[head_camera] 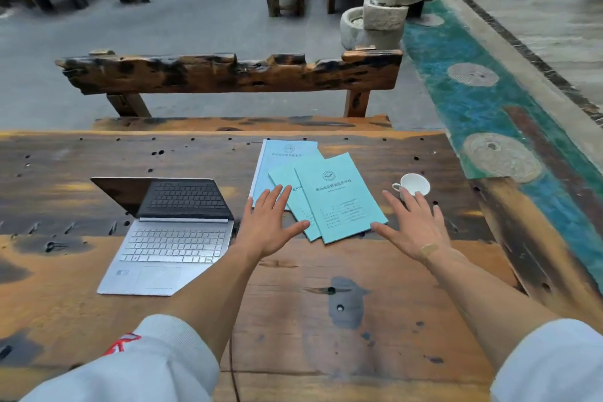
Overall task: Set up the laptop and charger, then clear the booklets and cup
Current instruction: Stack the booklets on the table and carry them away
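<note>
On the left of the wooden desk (pixel 81 271) we saw the silver laptop (pixel 163 248), lid open and tilted far back, its dark screen mirroring the keyboard. A thin dark cable (pixel 233 369) ran down the near edge of the desk, between our two forearms; we could not tell where it led.

Just right of the laptop, our left hand (pixel 264 225) reached forward, palm down, fingers (pixel 284 194) spread wide and gripping nothing. Its fingertips overlapped the near edge of the booklets (pixel 339 199), though we could not tell whether they touched the paper. Three booklets lay fanned in the middle of the desk: a pale blue one furthest back, two turquoise ones overlapping on top of it.

Our right hand (pixel 414 228) hovered just right of the booklets, also flat with splayed fingers and empty, the thumb near the corner of the top booklet. A plaster showed on the back of that hand by the wrist.

Beyond those fingertips a small white cup (pixel 414 184) lay tipped on its side on the desk. Behind the desk stood a rough wooden bench (pixel 228 75).
</note>
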The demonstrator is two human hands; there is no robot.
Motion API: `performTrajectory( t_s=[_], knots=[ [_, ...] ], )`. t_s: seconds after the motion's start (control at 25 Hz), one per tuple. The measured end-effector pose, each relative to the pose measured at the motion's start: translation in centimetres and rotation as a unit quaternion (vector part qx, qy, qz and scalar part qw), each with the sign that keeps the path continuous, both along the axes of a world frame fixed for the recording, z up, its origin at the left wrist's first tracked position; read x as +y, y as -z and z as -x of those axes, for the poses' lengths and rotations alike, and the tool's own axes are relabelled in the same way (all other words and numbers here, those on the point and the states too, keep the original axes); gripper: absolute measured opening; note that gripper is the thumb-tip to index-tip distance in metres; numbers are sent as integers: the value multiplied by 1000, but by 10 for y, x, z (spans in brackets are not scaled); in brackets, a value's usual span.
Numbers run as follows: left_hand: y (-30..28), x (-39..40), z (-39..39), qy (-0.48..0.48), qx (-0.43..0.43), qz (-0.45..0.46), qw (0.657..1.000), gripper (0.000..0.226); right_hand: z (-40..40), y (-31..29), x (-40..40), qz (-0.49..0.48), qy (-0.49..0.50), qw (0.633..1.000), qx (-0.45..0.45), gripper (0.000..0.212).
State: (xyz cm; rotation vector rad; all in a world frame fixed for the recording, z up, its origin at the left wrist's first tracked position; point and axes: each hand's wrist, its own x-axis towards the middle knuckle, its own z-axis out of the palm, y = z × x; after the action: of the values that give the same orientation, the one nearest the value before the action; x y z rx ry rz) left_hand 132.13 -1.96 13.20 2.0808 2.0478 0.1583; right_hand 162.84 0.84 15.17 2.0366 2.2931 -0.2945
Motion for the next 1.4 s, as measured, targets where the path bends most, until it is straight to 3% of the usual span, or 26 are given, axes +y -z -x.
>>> performTrajectory(
  t_s=[0.64, 0.92, 1.08, 1.28, 1.4],
  knots=[
    [62, 95, -8, -71, -24, 78, 994, 90, 16, 77, 129, 87, -52, 995, 8, 81],
    [126, 141, -25, -105, -46, 171, 979, 91, 29, 131, 182, 152, -11, 988, 10, 88],
    [157, 170, -44, -130, 20, 198, 971, 79, 34, 159, 215, 225, 63, 972, 18, 94],
    [175, 199, -50, -192, -36, 190, 962, 61, 45, 186, 242, 255, 108, 960, 24, 92],
    [174, 211, -59, -242, -74, 184, 950, 54, 52, 193, 253, 244, 152, 956, 58, 78]
  ],
)
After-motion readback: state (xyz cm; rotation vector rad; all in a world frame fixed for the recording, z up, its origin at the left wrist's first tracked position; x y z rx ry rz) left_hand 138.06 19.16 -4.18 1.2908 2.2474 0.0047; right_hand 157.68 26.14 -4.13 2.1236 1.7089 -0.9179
